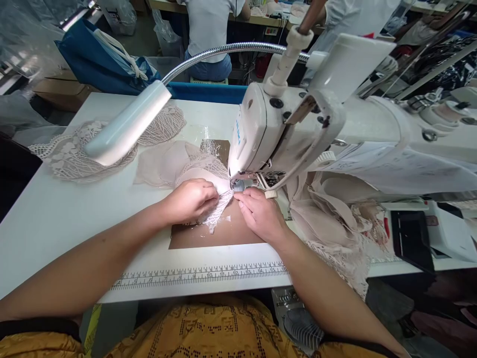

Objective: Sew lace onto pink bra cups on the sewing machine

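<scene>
A white sewing machine (261, 134) stands on the white table (55, 219). My left hand (192, 199) is curled, pressing a pale lace piece (219, 209) down just left of the presser foot (238, 185). My right hand (261, 211) lies on the brown plate to the right of the lace, its fingertips pinching the lace edge right at the foot. More beige fabric and lace (175, 161) trails behind the needle to the left.
A white gooseneck lamp (126, 124) hangs over a pile of lace pieces (70, 154) at the back left. Beige fabric (331, 214) is heaped right of the machine. A printed ruler (201, 273) runs along the table's front edge. Other people sit at benches behind.
</scene>
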A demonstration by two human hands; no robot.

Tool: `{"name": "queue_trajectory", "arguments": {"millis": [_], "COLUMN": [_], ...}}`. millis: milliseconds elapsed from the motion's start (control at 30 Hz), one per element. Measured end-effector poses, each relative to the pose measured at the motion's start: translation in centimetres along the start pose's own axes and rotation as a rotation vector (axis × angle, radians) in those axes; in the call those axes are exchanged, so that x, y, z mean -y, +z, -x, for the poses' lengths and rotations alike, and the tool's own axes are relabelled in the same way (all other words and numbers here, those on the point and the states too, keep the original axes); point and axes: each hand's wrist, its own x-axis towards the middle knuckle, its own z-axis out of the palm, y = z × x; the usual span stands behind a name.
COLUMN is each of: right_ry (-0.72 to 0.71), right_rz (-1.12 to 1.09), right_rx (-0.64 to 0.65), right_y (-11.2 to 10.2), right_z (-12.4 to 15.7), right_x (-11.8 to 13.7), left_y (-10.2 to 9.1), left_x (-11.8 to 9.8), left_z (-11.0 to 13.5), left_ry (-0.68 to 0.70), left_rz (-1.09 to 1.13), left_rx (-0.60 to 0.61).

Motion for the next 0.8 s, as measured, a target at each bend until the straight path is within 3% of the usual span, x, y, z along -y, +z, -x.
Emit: {"name": "queue_trajectory", "arguments": {"millis": [333, 567, 800], "right_ry": [-0.094, -0.051, -0.026], "right_rz": [0.124, 0.234, 0.28], "right_rx": [0.059, 0.137, 0.144], "right_y": [0.1, -0.1, 0.0], "right_z": [0.1, 0.3, 0.8], "right_x": [0.1, 0.8, 1.2], "left_y": [-1.5, -0.2, 0.0], "left_x": [-0.1, 0.8, 1.3], "left_z": [0.0, 0.1, 0.5], "left_ry": [-0.021, 0.299, 0.366], "left_rz": [0.079, -0.007, -0.095], "left_rx": [0.087, 0.011, 0.027]}}
